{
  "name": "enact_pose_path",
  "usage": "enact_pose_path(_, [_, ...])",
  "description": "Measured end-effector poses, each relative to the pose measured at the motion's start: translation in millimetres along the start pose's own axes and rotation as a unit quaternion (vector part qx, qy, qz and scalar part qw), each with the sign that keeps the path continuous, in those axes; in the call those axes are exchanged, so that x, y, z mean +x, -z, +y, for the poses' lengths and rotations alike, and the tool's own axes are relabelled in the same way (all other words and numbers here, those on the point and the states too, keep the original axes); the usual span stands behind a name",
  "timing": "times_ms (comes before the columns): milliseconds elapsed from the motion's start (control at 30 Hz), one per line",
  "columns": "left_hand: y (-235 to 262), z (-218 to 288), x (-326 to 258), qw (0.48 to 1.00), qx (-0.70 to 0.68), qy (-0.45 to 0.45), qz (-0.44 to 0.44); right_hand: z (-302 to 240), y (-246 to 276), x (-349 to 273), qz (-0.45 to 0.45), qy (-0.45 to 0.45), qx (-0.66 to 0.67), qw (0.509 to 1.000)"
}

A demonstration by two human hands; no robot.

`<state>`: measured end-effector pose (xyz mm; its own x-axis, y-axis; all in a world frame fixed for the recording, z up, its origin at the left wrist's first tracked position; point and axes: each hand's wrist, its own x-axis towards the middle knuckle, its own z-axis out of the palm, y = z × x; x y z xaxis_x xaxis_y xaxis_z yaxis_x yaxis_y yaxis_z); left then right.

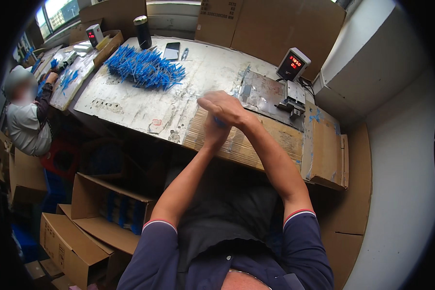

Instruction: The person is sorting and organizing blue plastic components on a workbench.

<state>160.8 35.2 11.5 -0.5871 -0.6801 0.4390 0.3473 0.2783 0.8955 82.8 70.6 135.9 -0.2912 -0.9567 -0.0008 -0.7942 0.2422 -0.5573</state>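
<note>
The blue strip pile [145, 67] slants down rightward at upper left, nearer the right hand [223, 106]. A blue piece [220, 122] shows beside the left hand [214, 131]; either grip, I cannot tell.

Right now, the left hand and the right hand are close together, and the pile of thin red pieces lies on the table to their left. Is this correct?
Not quite: in the head view, the pile of thin pieces is blue, not red. The left hand and the right hand are close together, and the pile lies on the table to their left.
</note>
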Motion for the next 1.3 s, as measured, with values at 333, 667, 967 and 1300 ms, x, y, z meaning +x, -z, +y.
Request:
enact_pose_path(333, [0.6, -9.8, 3.3, 0.997, 0.07, 0.034, 0.001, 20.5, -1.1, -16.7, 0.119, -0.03, 0.216, 0.969])
enact_pose_path(667, [-0.8, -9.6, 1.3, 0.997, 0.075, -0.004, 0.008, 39.5, 4.4, -36.0, 0.223, -0.078, 0.363, 0.901])
enact_pose_path(967, [0.9, -30.7, 0.0, 0.965, 0.246, -0.033, -0.088, 3.1, -36.7, -31.8, 0.234, -0.021, -0.128, 0.964])
enact_pose_path(1300, [28.9, 27.4, -1.5, 0.94, 0.254, 0.027, -0.226, 34.3, -42.4, -56.1, 0.305, -0.065, 0.006, 0.95])
